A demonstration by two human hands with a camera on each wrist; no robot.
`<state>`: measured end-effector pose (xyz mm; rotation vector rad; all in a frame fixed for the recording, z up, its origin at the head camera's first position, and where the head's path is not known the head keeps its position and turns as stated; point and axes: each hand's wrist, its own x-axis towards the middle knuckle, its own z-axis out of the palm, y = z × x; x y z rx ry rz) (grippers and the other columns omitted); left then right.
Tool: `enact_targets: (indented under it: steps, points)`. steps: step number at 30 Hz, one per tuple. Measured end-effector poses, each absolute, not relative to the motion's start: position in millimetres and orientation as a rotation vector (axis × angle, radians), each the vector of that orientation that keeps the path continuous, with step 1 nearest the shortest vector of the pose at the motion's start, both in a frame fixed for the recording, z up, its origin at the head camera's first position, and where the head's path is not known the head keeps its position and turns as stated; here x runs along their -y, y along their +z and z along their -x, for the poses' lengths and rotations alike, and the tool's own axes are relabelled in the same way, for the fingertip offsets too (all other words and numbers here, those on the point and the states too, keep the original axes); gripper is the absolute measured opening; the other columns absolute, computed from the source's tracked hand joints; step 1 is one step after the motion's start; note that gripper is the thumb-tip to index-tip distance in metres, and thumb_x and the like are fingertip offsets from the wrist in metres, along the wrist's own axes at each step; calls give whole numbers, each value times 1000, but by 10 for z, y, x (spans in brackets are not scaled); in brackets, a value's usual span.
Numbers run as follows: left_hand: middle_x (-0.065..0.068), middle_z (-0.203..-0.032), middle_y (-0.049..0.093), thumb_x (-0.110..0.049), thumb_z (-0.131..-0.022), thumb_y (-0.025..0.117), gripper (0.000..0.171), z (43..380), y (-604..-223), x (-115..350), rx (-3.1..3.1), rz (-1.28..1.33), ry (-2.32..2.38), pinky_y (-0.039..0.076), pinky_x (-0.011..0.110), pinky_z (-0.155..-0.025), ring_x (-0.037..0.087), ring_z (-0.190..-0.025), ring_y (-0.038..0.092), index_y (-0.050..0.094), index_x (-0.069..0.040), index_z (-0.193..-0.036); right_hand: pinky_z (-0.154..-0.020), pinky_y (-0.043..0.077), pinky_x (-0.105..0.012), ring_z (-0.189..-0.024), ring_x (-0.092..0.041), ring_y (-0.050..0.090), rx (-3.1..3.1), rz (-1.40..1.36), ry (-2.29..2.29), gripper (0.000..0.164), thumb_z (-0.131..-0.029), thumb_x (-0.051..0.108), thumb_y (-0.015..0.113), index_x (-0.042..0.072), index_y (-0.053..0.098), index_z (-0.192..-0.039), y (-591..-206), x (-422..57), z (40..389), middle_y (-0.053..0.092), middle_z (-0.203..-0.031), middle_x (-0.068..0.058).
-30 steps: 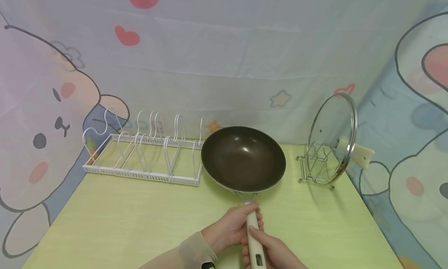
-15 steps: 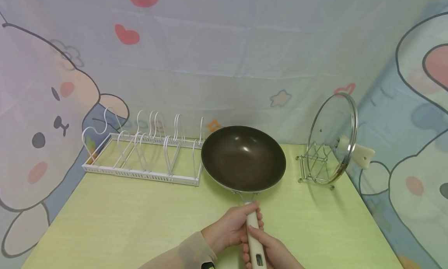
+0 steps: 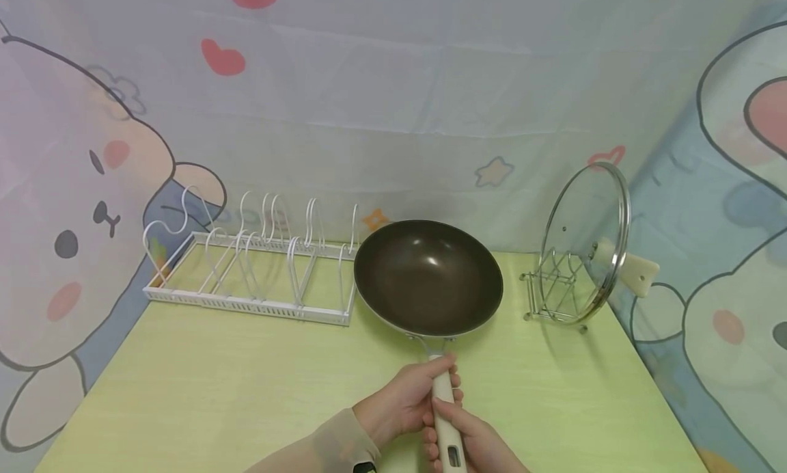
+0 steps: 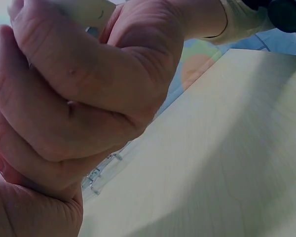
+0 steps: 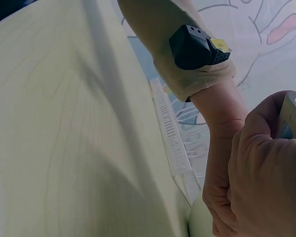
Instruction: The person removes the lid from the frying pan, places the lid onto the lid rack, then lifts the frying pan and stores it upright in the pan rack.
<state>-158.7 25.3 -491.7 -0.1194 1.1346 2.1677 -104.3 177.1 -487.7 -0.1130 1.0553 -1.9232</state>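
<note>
A frying pan [image 3: 429,278] with a dark brown inside and a cream handle [image 3: 447,425] is in the middle of the head view, its bowl facing up and toward me. Close to the bowl, my left hand [image 3: 408,399] grips the handle, thumb along its top. My right hand [image 3: 476,437] holds the same handle nearer its end. In the left wrist view, curled fingers [image 4: 74,84] wrap under the handle. Seen from the right wrist, the right hand [image 5: 271,182] is round the handle end, beside the left hand. Whether the pan touches the table cannot be told.
A white wire rack [image 3: 246,309] with several upright loops stands left of the pan. On the right, a glass lid [image 3: 622,234] with a cream knob stands upright in a small metal rack [image 3: 531,299]. Printed cloth [image 3: 399,104] hangs behind the pale green table [image 3: 246,384].
The head view shifts very slightly. Both hands keep their hold on the handle, and the pan stays almost still.
</note>
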Motion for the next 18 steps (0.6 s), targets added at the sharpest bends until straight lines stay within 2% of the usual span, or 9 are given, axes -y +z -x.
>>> enact_targets:
  steps: [10,18]
  points:
    - [-4,-86,60,-38,-110,58,26,1584,-4924,-232,-1118,157,2175,56,21,-73,10,-75,60,55,-14,-101,-71,53,-15,-71,0,60,-998,52,-1947,24,-114,39,48,18,57,-105,-4844,-1701,1005,64,-81,11]
    - [-2,-87,62,-40,-110,60,27,1568,-4933,-209,-1129,163,2177,57,21,-72,11,-75,61,55,-13,-104,-71,50,-15,-71,0,58,-974,65,-1941,26,-115,39,46,18,57,-105,-4866,-1679,1011,62,-81,11]
